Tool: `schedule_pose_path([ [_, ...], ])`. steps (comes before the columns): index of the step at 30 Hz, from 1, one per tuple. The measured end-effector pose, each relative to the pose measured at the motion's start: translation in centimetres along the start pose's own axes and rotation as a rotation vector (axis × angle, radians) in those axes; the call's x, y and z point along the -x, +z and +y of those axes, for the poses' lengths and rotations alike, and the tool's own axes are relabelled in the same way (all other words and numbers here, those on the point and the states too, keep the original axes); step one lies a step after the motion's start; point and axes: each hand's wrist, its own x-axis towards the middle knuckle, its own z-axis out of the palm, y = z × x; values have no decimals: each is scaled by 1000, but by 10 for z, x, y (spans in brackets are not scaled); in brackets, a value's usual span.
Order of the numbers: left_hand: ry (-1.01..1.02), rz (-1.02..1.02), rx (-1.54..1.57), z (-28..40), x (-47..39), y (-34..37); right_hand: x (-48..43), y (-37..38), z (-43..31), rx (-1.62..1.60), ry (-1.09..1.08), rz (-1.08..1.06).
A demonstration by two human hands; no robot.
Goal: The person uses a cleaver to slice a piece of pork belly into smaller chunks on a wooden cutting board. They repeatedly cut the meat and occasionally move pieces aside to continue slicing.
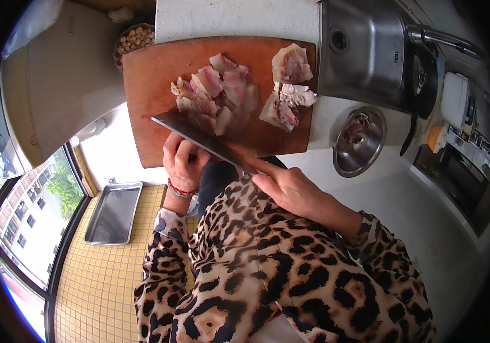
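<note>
My right hand grips a kitchen knife with a broad dark blade, seen nearly edge-on and slanting up to the left over the front of a wooden cutting board. Bent fingers of my left hand lie close beside the blade at the board's front edge; whether they touch or hold anything is hidden. Beyond the knife lies a pile of sliced fatty meat. At the board's right side are a thick piece of pale meat and, nearer me, more pieces with a white crumpled lump on them.
A steel sink with a faucet adjoins the counter at right. Before it stands a steel bowl with meat scraps inside. Small round items fill a bowl behind the board. A metal tray rests on yellow tiles by the window.
</note>
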Motion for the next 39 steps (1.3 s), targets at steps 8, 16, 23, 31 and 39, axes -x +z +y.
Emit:
schedule_pose_path([
  [8,56,82,-58,3,-10,-2,-8,-4,2,-78,72,112],
  [16,2,-95,-142,-14,11,-5,39,-17,-32,-110,180,-48],
  [23,-247,-133,152,-18,20,-2,49,-29,-51,-138,326,-163],
  [31,-236,-191,37,-30,39,-3,55,-27,-54,-203,347,-158],
  [39,-74,-95,-26,-16,26,-6,55,-26,-49,-191,352,-161],
])
